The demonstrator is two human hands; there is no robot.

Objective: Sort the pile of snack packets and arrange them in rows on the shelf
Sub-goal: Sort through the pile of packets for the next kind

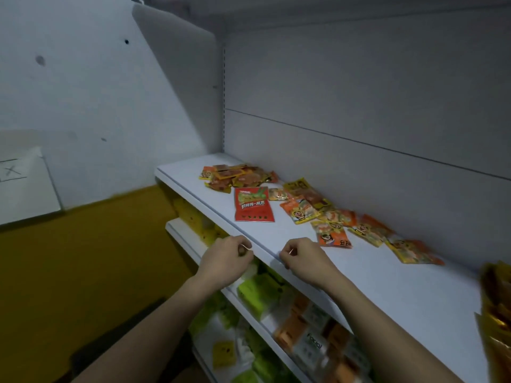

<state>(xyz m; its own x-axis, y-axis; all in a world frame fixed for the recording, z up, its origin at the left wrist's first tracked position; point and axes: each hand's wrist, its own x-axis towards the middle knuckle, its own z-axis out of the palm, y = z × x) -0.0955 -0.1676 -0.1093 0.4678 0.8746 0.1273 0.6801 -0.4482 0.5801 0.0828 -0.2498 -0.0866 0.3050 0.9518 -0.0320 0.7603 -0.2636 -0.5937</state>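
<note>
Two hands: both at the front lip of the white shelf (387, 286), head view, and neither has a packet.
Left hand (229, 257): just in front of the shelf edge, fingers curled into a loose fist; its grip is pressed together, and whether a tiny pale thing sits at the fingertips I cannot tell.
Right hand (302, 258): resting on the shelf edge, fingers curled under, grip pressed together around nothing I can make out.
Red packet (253, 204): lying flat on the shelf, alone, beyond and between the two hands.
Far pile (235, 176): orange and yellow snack packets heaped near the shelf's left end, close to the back panel.
Loose trail (345, 219): more orange and yellow packets strung out rightward along the back of the shelf, overlapping, no tidy rows.
Right edge: gold-yellow packets (497, 313) blurred, partly cut off.
Lower shelves (193, 239): green, orange and white packs (257, 297) stacked below.
Floor (69, 258): mustard yellow, at left.
</note>
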